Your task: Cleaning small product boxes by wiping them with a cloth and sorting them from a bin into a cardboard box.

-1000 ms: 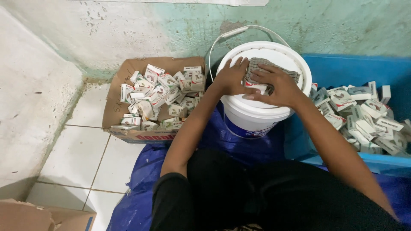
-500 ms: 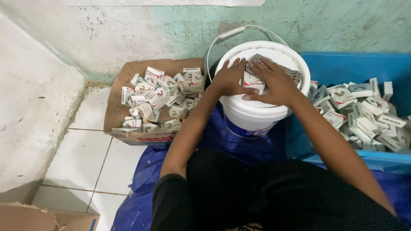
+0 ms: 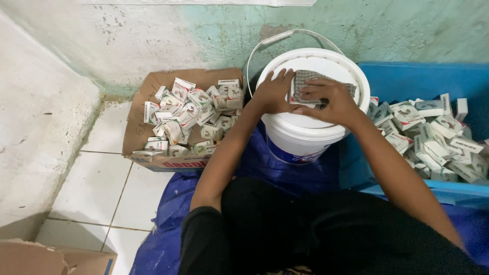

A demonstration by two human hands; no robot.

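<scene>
A white plastic bucket [image 3: 300, 135] with a closed lid and a wire handle stands in front of me. On its lid lies a flat grey checked sheet [image 3: 305, 77] over a small white carton. My left hand [image 3: 274, 90] presses the sheet's left edge with spread fingers. My right hand [image 3: 328, 99] covers the sheet from the right, fingers curled over it.
A cardboard tray [image 3: 153, 84] at the left holds several small white cartons [image 3: 191, 114]. A blue plastic crate [image 3: 407, 81] at the right holds more such cartons [image 3: 433, 140]. A blue tarp [image 3: 173, 224] covers the tiled floor under my legs. A wall runs behind, with a cardboard box corner [image 3: 46, 259] at bottom left.
Both hands stay on the bucket lid. The fingers have shifted slightly over the sheet, and the camera view has moved a little.
</scene>
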